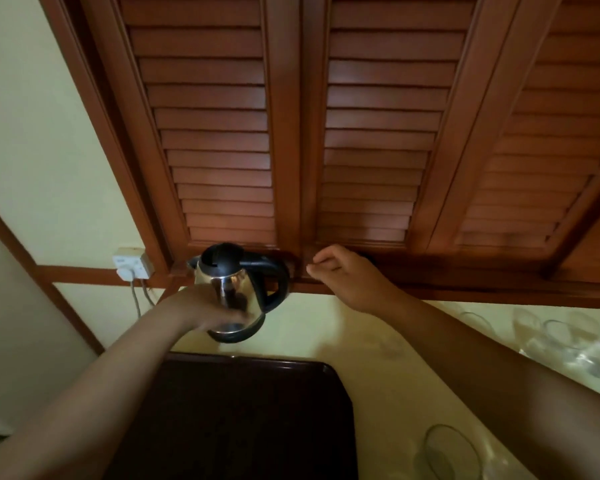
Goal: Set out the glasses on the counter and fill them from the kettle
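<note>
We see the steel kettle (238,292) with its black lid and handle lifted off the pale bench (378,368), at the far left side near the wall. Our left hand (205,311) is on the kettle's near side, at its lower body; the hand is blurred, so we cannot tell whether that grip is closed around it or only pressed against it. Our right hand (347,275) hovers just right of the kettle's handle, apart from it, its grip loose and holding nothing. A cluster of clear glasses (568,344) stands at the far right of the bench, and one more glass (452,452) sits at the near right. A dark tray (257,410) lies near us, below the kettle. A wall socket (132,265) with a plugged cord sits left of the kettle, under louvred wooden doors (291,133).
</note>
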